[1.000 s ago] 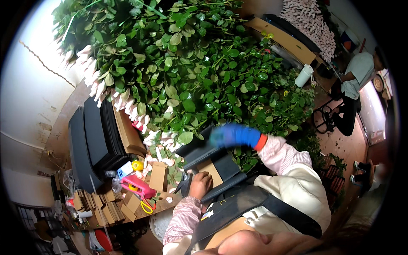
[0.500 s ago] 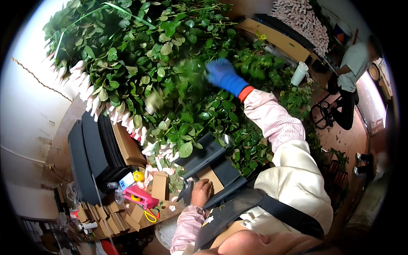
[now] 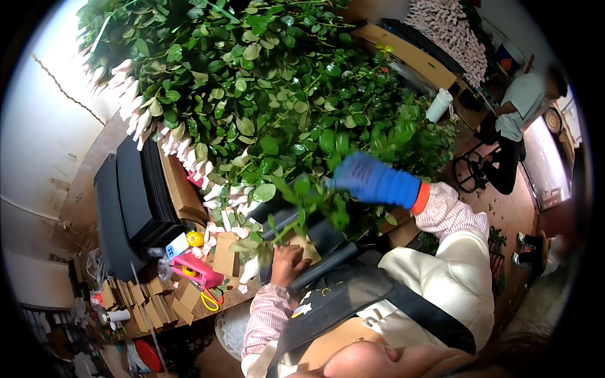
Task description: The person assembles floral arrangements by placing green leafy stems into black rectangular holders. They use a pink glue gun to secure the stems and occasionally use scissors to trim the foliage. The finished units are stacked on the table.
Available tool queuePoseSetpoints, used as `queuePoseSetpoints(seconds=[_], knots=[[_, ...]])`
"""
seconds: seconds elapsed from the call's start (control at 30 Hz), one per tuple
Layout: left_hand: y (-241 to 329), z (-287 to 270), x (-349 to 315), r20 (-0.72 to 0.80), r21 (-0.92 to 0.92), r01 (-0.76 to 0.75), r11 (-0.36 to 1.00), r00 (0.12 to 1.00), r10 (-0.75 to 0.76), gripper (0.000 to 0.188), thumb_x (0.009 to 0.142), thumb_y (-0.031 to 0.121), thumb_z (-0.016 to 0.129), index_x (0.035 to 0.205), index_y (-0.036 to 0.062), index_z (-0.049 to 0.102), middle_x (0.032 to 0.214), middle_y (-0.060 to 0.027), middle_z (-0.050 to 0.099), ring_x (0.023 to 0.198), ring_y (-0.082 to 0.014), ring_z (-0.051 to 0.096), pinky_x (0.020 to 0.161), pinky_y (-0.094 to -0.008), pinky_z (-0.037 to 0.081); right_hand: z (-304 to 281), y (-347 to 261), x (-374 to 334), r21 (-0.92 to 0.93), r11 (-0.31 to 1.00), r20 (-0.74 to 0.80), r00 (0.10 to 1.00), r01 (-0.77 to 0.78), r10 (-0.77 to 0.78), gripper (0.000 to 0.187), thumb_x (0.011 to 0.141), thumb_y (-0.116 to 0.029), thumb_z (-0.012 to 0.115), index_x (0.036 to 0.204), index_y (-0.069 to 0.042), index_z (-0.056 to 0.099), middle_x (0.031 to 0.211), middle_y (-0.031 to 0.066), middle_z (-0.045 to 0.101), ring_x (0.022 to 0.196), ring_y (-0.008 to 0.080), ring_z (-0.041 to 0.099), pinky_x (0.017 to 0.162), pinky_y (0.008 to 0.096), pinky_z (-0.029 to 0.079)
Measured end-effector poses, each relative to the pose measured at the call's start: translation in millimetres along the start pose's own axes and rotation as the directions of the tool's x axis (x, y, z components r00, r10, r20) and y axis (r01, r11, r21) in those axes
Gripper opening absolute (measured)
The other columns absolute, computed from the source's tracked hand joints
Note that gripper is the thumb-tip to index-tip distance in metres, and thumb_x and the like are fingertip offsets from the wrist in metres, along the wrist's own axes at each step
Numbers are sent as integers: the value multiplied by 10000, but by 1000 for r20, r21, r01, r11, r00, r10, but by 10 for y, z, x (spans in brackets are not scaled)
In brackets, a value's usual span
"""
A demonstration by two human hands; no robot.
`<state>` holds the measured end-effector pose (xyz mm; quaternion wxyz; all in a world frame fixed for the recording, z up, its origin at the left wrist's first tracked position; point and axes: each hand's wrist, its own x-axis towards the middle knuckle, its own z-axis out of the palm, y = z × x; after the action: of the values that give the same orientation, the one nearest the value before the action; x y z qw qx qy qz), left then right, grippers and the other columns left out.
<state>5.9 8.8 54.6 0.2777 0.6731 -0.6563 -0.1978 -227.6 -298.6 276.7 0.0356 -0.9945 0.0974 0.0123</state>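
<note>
My right hand (image 3: 375,181), in a blue knit glove with an orange cuff, is closed around a leafy rose stem (image 3: 302,211); its fingertips are blurred. The rose's bud, in a pale sleeve (image 3: 250,269), points toward me, left of my left hand. My bare left hand (image 3: 288,264) lies with its fingers over a piece of cardboard (image 3: 307,249) in a black trough-like holder (image 3: 324,264); its thumb is hidden. Beyond both hands spreads a large heap of leafy rose stems (image 3: 252,94), with pale-sleeved buds (image 3: 183,148) along its left side.
Black sheets (image 3: 129,201) stand stacked at the left. Nearer are a pink tape dispenser (image 3: 196,271), a blue phone-like item (image 3: 177,246) and small cardboard pieces (image 3: 145,315). A white tumbler (image 3: 439,105) stands beyond the leaves. At the right, a person (image 3: 523,107) is beside a wheeled frame.
My right hand has come back toward me and right, drawing the rose over the holder so its bud lies beside my left hand. My left hand has shifted slightly left and forward in the picture.
</note>
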Motion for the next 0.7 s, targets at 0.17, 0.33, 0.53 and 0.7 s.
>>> queuePoseSetpoints(seconds=[0.17,0.33,0.53,0.7], knots=[[17,-25,-92,58,-343,173,923,985,-163,1055,723,204,975,1544,19,338,1456,-177,520,1328,-324,572,1167,-415,407,683,-69,-458,124,978,471,878,-165,89,396,828,-116,659,1219,-137,716,1064,161,737,983,368,721,820,516,565],[39,-98,-25,29,-107,-32,994,999,35,630,752,260,932,1310,85,696,1350,-181,635,1347,-409,549,1179,-571,329,1397,107,-749,47,986,478,871,-158,117,294,799,-133,662,1074,-104,765,980,152,767,906,376,742,738,499,587],[23,-159,35,167,-103,3,995,986,14,331,783,246,893,1098,169,822,1404,-165,599,1420,-435,422,1162,-532,326,1797,85,-572,38,979,597,790,-201,139,248,814,-190,665,1020,-100,769,982,134,772,915,371,741,799,503,586],[59,-214,65,227,-126,59,990,973,-29,309,806,284,874,1092,176,830,1430,-175,572,1423,-461,403,1176,-549,339,1099,340,-77,91,914,325,880,-394,347,255,863,-226,657,1084,-130,745,1003,118,766,933,364,731,837,495,578]])
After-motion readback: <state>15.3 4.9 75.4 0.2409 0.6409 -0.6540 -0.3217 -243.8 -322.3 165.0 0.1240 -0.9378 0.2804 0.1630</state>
